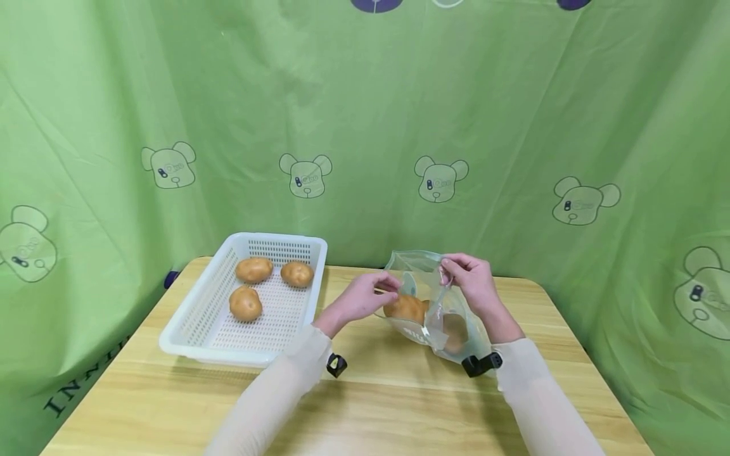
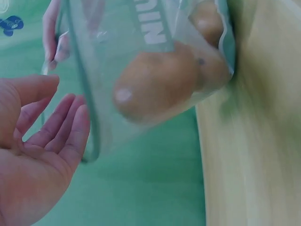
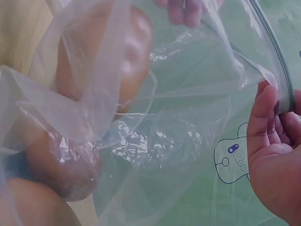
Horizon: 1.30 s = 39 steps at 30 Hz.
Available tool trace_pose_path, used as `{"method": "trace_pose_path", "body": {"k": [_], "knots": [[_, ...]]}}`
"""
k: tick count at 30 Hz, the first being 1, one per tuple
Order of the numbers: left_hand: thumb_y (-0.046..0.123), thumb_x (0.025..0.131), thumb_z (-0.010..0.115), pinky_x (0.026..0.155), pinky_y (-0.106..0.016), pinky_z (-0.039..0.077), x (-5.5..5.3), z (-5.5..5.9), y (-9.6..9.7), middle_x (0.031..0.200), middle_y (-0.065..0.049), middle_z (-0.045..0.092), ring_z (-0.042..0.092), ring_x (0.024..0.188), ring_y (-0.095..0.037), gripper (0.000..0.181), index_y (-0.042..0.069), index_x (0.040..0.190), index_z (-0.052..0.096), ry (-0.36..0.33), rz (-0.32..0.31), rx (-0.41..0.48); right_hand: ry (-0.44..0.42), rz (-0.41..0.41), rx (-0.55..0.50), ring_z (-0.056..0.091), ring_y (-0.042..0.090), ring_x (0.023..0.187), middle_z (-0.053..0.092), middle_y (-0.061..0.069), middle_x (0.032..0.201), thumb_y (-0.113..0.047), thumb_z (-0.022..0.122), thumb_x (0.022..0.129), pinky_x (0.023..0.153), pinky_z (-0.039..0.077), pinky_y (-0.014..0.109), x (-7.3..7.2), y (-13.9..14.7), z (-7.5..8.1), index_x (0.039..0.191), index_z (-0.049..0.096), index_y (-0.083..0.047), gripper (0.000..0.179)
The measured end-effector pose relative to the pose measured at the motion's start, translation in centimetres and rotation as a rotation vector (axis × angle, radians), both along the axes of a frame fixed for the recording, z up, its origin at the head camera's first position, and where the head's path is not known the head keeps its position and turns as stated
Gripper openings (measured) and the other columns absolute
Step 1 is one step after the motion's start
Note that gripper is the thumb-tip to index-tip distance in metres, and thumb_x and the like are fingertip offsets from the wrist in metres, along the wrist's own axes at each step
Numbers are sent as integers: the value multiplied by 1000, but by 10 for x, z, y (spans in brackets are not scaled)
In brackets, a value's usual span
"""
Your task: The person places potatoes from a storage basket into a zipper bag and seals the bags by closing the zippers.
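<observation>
At the left, the white basket sits on the table; my left forearm crosses near its front corner, and I judge that a bump from that sleeve could set the potatoes inside rolling. My left hand is at the mouth of the clear bag, fingers spread and loosely curved, gripping nothing; whether a fingertip touches the film I cannot tell. Risk noted: with that lip unsupported, the mouth may sag closed. The bag rests tilted on the table, right of the basket, and its leftmost potato lies nearest the mouth; further tipping leftward could roll it out. My right hand pinches the rim between thumb and fingers, the only hold I can confirm. Thin film might slip or tear there if the load were lifted.

Count, left to right: one basket; three potatoes in it, namely front, rear and right; two wrist cameras, left and right; one bag; three potatoes discernible within, though overlap and film could conceal another; two hands, one table.
</observation>
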<state>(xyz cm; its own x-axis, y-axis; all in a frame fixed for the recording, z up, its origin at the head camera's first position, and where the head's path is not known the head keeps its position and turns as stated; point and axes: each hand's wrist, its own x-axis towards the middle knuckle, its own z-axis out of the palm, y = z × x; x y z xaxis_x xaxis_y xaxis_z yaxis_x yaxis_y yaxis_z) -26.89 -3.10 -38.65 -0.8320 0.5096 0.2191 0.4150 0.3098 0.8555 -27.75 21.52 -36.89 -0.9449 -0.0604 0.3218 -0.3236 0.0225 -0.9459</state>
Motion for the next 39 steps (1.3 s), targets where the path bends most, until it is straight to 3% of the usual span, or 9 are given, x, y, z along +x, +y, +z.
{"method": "trace_pose_path", "body": {"k": [6, 12, 18, 23, 30, 35, 39], "knots": [[8, 89, 64, 84, -26, 49, -9, 14, -30, 105, -7, 65, 60, 97, -15, 22, 5, 111, 63, 34, 47, 5, -7, 4, -2, 59, 9, 58, 64, 2, 70, -6, 59, 92, 59, 54, 22, -1, 0, -2, 99, 64, 10, 18], [9, 88, 64, 88, -30, 48, -21, 31, -70, 107, -6, 63, 59, 99, -19, 27, 5, 114, 60, 32, 156, 18, -13, 2, -14, 60, 9, 57, 65, 3, 72, -4, 59, 92, 58, 53, 21, -1, 0, -4, 92, 70, -5, 11], [9, 90, 62, 91, -37, 48, -35, 35, -110, 116, -15, 60, 57, 105, -26, 31, 1, 119, 57, 12, 247, -27, -7, 13, -1, 60, 8, 57, 65, 1, 72, -2, 59, 91, 57, 53, 21, -1, -3, -6, 90, 71, -11, 15], [4, 89, 61, 95, -41, 45, -49, 24, -133, 121, -23, 56, 55, 109, -35, 34, -6, 120, 54, 28, 257, -80, 2, 14, 13, 59, 8, 57, 65, 3, 71, -2, 60, 91, 56, 53, 21, -1, -5, -8, 92, 70, -6, 11], [1, 86, 63, 100, -49, 39, -66, -2, -154, 132, -22, 49, 45, 120, -42, 44, -3, 127, 50, -46, 243, -181, -6, 15, 12, 59, 8, 57, 64, 1, 69, -2, 60, 90, 56, 53, 21, 0, -3, -7, 90, 71, -8, 12], [3, 83, 67, 105, -55, 30, -73, -22, -163, 136, -25, 43, 37, 127, -42, 53, -1, 132, 47, -6, 236, -322, -12, 9, 10, 59, 9, 56, 64, 2, 69, -2, 61, 90, 56, 53, 22, 1, -3, -7, 92, 69, -1, 9], [6, 82, 69, 109, -55, 21, -79, -34, -170, 140, -24, 39, 31, 132, -40, 58, -1, 135, 44, 1, 240, -358, -15, 7, 21, 59, 9, 57, 64, 2, 69, -3, 61, 90, 56, 53, 22, 2, -4, -8, 94, 68, 2, 10]]}}
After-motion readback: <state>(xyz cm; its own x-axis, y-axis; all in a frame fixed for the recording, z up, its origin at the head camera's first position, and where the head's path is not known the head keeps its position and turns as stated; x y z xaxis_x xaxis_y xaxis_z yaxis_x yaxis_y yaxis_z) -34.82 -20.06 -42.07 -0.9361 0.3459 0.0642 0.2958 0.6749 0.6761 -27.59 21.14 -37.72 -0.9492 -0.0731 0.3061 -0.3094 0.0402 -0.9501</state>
